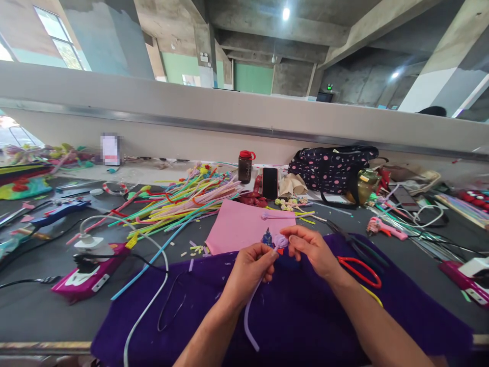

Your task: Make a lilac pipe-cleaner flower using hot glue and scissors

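Observation:
My left hand (252,262) is closed, pinching the base of a lilac pipe-cleaner flower (280,241) between thumb and forefinger. Its curved lilac stem (247,321) hangs below that hand over the purple cloth (206,316). My right hand (308,247) has its thumb and forefinger at the flower's right side, closed on its edge. Just behind the flower is a blue glue gun (266,237) with a dark nozzle, partly hidden by the hands. A pink sheet (229,224) lies beyond, with a lilac pipe-cleaner piece (277,216) on it.
Red-handled scissors (361,270) lie beside my right forearm. Many pipe cleaners (183,204) are heaped at the back left. A magenta power strip (89,278) trails cables at left; a pink glue gun (387,228) lies right. Behind stand a bottle (245,168), phone (269,183) and patterned bag (332,173).

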Action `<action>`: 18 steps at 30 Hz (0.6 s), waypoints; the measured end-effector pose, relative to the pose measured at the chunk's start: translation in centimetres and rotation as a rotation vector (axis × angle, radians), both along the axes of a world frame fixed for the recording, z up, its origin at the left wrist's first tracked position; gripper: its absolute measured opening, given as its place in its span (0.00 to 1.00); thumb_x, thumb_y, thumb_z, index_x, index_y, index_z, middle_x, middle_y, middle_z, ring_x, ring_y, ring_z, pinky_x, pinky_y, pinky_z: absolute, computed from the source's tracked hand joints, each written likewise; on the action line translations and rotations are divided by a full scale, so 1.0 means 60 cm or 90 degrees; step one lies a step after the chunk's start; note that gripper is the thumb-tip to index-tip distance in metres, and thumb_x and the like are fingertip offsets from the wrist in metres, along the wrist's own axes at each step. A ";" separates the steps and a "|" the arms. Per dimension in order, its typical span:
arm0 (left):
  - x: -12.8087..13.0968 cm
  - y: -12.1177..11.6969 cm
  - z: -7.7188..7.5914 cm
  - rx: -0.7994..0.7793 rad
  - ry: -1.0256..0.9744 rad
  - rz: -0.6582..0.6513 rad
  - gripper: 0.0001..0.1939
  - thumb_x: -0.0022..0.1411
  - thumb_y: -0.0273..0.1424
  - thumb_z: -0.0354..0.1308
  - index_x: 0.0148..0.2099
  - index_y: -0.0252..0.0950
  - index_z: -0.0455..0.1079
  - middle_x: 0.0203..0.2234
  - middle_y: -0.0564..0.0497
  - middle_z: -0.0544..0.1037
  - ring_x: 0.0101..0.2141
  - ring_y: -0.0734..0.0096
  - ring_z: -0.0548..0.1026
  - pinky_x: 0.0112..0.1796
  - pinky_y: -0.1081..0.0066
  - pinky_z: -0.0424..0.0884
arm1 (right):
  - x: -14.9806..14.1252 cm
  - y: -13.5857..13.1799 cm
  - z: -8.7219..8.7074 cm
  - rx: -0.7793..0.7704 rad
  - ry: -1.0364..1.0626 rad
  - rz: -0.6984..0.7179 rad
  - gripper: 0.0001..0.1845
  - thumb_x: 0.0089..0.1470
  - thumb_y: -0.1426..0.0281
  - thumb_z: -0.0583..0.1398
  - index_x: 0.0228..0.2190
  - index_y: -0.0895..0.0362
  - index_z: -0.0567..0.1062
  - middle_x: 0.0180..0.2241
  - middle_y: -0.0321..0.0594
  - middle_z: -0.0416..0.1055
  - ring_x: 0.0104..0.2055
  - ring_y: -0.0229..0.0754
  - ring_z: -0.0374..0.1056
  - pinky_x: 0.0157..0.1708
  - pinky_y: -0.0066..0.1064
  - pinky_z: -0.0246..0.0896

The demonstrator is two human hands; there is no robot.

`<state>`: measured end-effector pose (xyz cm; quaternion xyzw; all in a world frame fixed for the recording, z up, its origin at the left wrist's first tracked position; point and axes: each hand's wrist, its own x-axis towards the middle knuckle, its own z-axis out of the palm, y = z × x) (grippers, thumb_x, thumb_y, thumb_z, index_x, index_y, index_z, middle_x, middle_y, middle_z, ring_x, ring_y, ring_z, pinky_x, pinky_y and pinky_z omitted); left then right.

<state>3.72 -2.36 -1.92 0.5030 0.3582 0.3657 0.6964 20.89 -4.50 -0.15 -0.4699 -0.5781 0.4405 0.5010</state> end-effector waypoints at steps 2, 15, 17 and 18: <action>0.000 0.000 0.002 0.005 0.015 0.005 0.14 0.49 0.39 0.60 0.27 0.33 0.65 0.13 0.58 0.67 0.13 0.82 0.63 0.16 0.80 0.57 | 0.001 0.001 -0.003 -0.001 -0.003 0.004 0.15 0.53 0.64 0.56 0.40 0.60 0.72 0.20 0.34 0.67 0.19 0.32 0.58 0.21 0.25 0.53; -0.008 -0.004 0.006 -0.084 -0.130 -0.048 0.13 0.47 0.37 0.62 0.29 0.33 0.65 0.20 0.52 0.74 0.20 0.75 0.73 0.17 0.80 0.60 | -0.003 0.000 -0.008 -0.007 -0.023 -0.050 0.16 0.53 0.61 0.56 0.38 0.59 0.72 0.20 0.34 0.66 0.20 0.34 0.59 0.19 0.25 0.53; -0.012 -0.008 0.006 -0.100 -0.178 -0.073 0.12 0.48 0.36 0.61 0.29 0.33 0.65 0.24 0.51 0.75 0.19 0.77 0.72 0.15 0.81 0.60 | 0.000 -0.002 -0.017 -0.021 -0.050 -0.068 0.16 0.53 0.60 0.56 0.38 0.58 0.71 0.21 0.34 0.66 0.21 0.33 0.59 0.20 0.25 0.54; -0.014 -0.011 0.005 -0.100 -0.199 -0.079 0.11 0.48 0.35 0.61 0.29 0.33 0.65 0.23 0.51 0.75 0.17 0.79 0.70 0.13 0.81 0.57 | 0.002 -0.001 -0.022 -0.027 -0.070 -0.073 0.16 0.53 0.60 0.56 0.39 0.58 0.71 0.21 0.34 0.67 0.21 0.33 0.59 0.20 0.25 0.54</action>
